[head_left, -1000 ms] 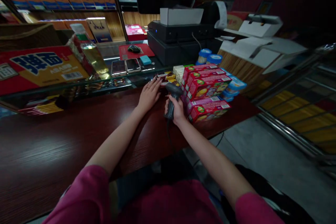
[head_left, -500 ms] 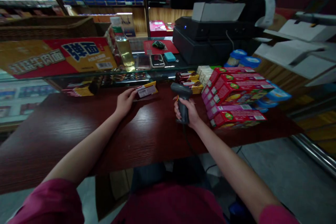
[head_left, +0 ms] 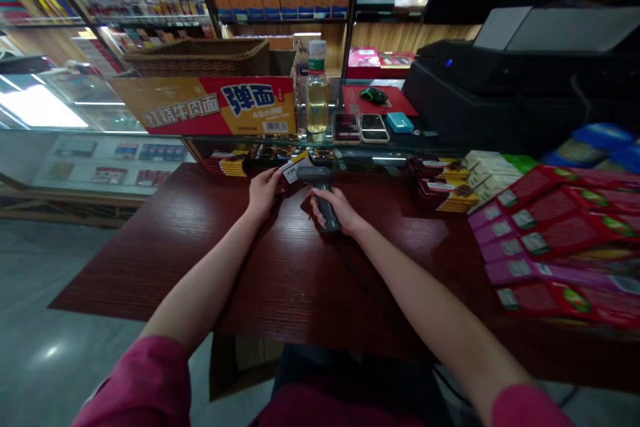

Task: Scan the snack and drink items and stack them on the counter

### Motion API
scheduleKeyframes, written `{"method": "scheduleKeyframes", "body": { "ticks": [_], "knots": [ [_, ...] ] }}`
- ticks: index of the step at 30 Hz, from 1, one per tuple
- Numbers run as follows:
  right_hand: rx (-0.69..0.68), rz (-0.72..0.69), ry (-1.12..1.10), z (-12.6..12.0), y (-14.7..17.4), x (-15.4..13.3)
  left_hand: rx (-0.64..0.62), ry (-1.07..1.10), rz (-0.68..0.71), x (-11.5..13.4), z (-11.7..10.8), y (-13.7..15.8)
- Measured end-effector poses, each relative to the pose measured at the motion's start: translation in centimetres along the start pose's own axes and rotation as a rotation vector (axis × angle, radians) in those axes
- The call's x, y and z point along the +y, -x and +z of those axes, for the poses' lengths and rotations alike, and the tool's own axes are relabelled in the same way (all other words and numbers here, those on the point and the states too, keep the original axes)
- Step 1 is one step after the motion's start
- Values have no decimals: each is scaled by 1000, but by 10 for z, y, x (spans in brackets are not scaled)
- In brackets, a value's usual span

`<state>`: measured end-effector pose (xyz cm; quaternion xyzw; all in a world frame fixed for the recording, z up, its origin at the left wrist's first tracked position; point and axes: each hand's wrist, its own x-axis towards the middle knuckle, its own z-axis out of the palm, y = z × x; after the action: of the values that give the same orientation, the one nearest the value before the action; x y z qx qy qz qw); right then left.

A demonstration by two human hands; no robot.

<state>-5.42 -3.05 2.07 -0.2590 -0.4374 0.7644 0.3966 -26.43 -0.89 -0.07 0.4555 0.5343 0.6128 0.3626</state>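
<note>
My left hand (head_left: 264,195) grips one end of a flat snack packet (head_left: 291,171) with a yellow edge and a white label, tilted up over the dark red-brown table (head_left: 260,273). My right hand (head_left: 334,208) is wrapped round the handle of a black barcode scanner (head_left: 324,199). The scanner's head is right beside the packet and covers part of it from my view. A cable runs from the handle down across the table. Similar yellow-and-dark packets (head_left: 233,164) lie in a pile left of my left hand.
More such packets (head_left: 445,187) are stacked at the right, by white packs (head_left: 487,173) and red and purple boxes (head_left: 565,233). Behind, a glass counter holds a noodle carton (head_left: 185,103), a bottle (head_left: 317,97), two phones (head_left: 374,127) and a mouse (head_left: 374,95).
My view has swung left. My right hand has brought the scanner leftward, close up to the packet in my left hand, and the packet is tilted more.
</note>
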Motion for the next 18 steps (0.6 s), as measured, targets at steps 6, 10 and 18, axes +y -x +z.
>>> {"method": "scheduleKeyframes", "body": {
  "ticks": [6, 10, 18],
  "knots": [
    [26, 8, -19, -1, 4, 0, 26, -104, 6, 0, 5, 1],
    [22, 2, -25, -1, 5, 1, 56, -115, 25, 1, 5, 2],
    [69, -29, -78, -7, 6, 4, 179, -517, 491, 41, -67, -7]
  ]
}}
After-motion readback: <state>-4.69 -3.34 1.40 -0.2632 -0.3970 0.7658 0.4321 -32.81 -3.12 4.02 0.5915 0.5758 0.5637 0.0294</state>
